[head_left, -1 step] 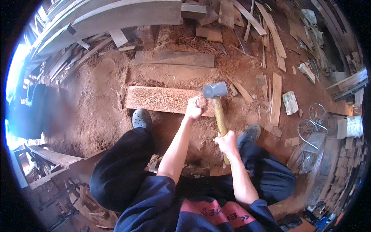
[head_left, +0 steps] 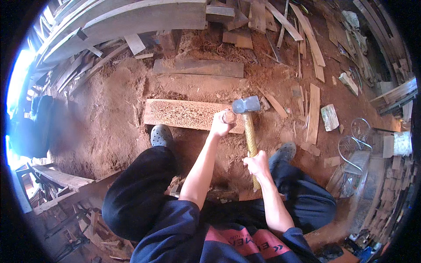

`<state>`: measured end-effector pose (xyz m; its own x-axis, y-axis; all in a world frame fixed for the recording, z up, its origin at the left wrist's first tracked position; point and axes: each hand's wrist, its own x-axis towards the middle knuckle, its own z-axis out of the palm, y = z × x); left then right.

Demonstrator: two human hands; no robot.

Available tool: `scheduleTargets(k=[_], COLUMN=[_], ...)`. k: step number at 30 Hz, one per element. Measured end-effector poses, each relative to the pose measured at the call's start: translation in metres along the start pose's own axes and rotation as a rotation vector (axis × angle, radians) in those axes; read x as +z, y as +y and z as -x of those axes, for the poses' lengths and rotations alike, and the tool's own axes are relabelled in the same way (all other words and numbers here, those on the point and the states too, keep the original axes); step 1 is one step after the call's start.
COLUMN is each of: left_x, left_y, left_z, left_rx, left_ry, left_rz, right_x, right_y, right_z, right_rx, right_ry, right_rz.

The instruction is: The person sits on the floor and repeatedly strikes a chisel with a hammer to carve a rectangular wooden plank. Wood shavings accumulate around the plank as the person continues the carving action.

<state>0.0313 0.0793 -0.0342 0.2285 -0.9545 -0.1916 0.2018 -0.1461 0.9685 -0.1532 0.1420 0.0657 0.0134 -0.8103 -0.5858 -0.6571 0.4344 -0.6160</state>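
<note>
A long wooden board [head_left: 175, 115] lies on the dirt in front of me, its upper face densely pitted with small dark marks. Over its right end my left hand [head_left: 221, 124] is closed around an upright wooden-handled tool, probably a chisel [head_left: 229, 116]. Only its round butt shows; its lower end is hidden beneath the hand. My right hand [head_left: 257, 164] grips the yellow handle of a hammer [head_left: 250, 131]. The grey metal hammer head [head_left: 246, 105] is just right of the chisel's butt and looks slightly apart from it.
My shoes [head_left: 161, 136] stand on the near side of the board. Beyond it lies a darker plank [head_left: 198, 68], with stacked timber [head_left: 144, 22] at the back left. Scrap strips [head_left: 313, 114] and a pale block [head_left: 329, 117] lie at right, near a wire-framed object [head_left: 356, 144].
The hammer head has shifted slightly right and nearer to me, off the chisel's butt. My left hand keeps its grip in nearly the same place.
</note>
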Motion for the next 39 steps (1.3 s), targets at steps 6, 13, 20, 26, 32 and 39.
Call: scheduleTargets(k=[6,13,20,26,32,39], left_x=[-0.030,-0.008,0.004,-0.050,-0.020,0.009], left_y=[-0.001,0.007,0.044,0.132,0.087,0.045], left_z=[-0.022,-0.014,0.005,-0.018,-0.021,-0.027], left_rx=[0.031,0.497,0.071,0.328,0.347,0.225], left_ry=[-0.021,-0.246,0.114,0.256,0.241,0.120], left_rz=[0.387,-0.364,-0.024,0.175,0.034,0.120], right_x=[0.012,0.034,0.030,0.031,0.027,0.028], right_y=[0.051,0.090,0.089,0.094,0.095,0.090], right_z=[-0.013,-0.043,-0.042,-0.038,-0.041,-0.044], right_rx=[0.282,0.349,0.412,0.264,0.336,0.409], right_ry=[-0.091,-0.166,-0.194,-0.216,-0.242,-0.243], right_rz=[-0.052,0.115,-0.028,-0.183,-0.093,-0.034])
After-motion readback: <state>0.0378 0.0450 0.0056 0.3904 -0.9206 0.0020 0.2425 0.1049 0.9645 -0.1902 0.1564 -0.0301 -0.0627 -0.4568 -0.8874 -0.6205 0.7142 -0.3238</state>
